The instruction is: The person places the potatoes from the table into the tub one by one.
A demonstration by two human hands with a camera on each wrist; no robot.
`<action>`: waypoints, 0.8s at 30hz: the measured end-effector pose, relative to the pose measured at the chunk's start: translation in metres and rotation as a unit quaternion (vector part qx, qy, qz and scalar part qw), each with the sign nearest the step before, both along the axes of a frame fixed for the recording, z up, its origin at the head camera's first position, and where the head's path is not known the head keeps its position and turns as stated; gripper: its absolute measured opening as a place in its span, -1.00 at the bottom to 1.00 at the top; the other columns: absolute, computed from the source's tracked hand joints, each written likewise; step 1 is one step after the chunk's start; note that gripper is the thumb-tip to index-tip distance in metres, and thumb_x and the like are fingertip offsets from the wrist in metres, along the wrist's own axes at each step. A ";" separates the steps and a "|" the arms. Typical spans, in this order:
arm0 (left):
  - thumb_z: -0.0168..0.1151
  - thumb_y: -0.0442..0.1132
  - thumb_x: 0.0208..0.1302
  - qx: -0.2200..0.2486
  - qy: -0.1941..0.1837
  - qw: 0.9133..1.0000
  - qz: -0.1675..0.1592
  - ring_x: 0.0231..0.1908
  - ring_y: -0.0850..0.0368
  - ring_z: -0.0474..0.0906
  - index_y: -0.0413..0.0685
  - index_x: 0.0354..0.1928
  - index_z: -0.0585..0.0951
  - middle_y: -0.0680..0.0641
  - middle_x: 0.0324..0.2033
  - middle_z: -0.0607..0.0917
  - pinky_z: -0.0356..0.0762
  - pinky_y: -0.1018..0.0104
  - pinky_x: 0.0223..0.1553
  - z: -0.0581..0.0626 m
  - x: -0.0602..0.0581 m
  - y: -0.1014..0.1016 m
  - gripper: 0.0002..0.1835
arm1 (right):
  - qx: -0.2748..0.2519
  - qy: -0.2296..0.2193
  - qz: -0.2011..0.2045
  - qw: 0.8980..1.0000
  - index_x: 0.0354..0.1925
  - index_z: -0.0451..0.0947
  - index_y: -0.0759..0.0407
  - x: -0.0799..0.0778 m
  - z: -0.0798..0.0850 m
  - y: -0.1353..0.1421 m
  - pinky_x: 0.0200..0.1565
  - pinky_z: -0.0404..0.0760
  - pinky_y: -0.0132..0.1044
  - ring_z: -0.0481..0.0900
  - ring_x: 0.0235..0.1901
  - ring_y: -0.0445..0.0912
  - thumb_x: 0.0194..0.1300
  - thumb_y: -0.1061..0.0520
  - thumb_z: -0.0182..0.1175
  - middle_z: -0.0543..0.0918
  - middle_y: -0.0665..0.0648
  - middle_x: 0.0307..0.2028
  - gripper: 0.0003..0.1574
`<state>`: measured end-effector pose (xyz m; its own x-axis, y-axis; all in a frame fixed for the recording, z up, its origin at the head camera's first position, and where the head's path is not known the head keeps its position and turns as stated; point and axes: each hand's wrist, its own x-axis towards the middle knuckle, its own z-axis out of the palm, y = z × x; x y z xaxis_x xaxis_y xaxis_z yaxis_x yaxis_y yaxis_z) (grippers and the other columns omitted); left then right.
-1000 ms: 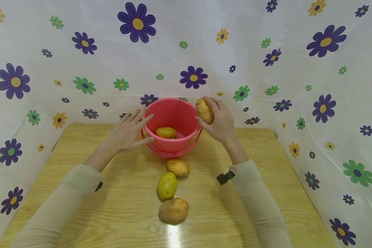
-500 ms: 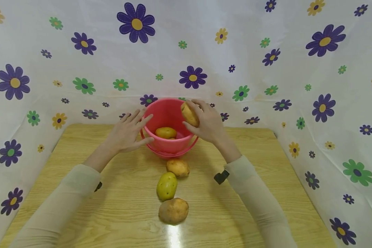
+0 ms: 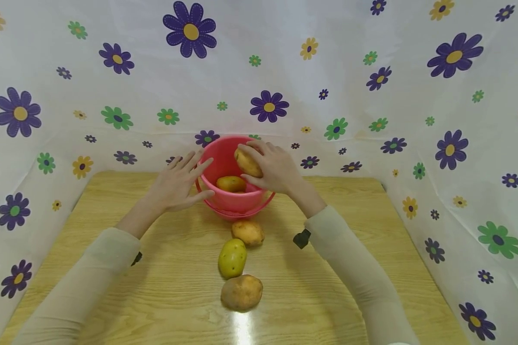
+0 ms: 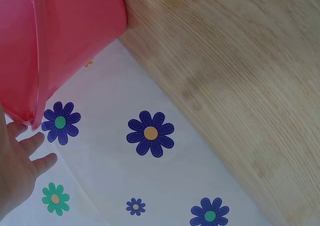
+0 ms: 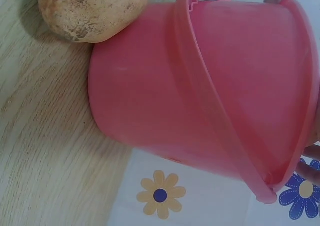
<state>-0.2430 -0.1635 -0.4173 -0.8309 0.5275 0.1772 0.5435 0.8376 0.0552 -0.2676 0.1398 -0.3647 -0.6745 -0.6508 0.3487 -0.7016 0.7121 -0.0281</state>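
A pink bucket stands near the table's back edge, its handle hanging down at the front. Inside it lies a potato, with a bit of another showing beneath. My right hand grips a potato over the bucket's opening, on the right side. At the bucket's left rim my left hand has its fingers spread and straight; it holds nothing. In the left wrist view, the left hand's fingers are beside the rim. The right wrist view shows the bucket's side, but only a sliver of the right hand.
In front of the bucket, a row of potatoes runs toward me: a tan potato, a greenish potato and a brown potato. They lie on a wooden table. A white flowered cloth surrounds the table's back and sides.
My right hand has moved left with its potato, from beside the bucket's right rim to over the opening. My left hand and the potatoes on the table have stayed in place.
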 end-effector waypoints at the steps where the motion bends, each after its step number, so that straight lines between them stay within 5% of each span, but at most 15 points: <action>1: 0.03 0.44 0.40 0.001 0.000 1.000 0.000 0.67 -0.34 0.00 0.11 0.71 0.05 -0.19 0.72 -0.04 0.08 -0.36 0.63 0.000 0.000 0.000 0.01 | 0.006 -0.003 0.002 1.000 0.56 0.33 -0.02 -0.001 0.000 -0.001 0.33 0.65 0.13 0.56 0.36 0.19 0.38 -0.26 0.34 0.47 0.22 0.46 -0.08; 12: 0.03 0.44 0.40 -0.001 -0.002 1.000 0.000 0.67 -0.34 -0.01 0.12 0.71 0.04 -0.18 0.72 -0.06 0.08 -0.36 0.63 0.000 0.000 0.001 0.01 | 0.083 -0.060 0.024 0.994 0.56 0.32 -0.06 -0.008 0.008 -0.010 0.39 0.61 0.09 0.55 0.34 0.13 0.35 -0.25 0.38 0.52 0.16 0.39 -0.06; 24: 0.03 0.45 0.39 0.005 0.006 1.000 -0.002 0.67 -0.34 0.01 0.14 0.71 0.07 -0.17 0.72 -0.04 0.09 -0.35 0.63 -0.002 -0.001 0.000 0.00 | 0.132 -0.045 0.025 0.990 0.55 0.34 -0.03 -0.009 0.008 -0.015 0.50 0.50 0.09 0.54 0.36 0.10 0.33 -0.32 0.37 0.55 0.15 0.36 -0.02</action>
<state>-0.2441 -0.1631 -0.4193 -0.8271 0.5283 0.1921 0.5467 0.8354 0.0568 -0.2768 0.1245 -0.3566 -0.6598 -0.7445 0.1023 -0.7391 0.6675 0.0904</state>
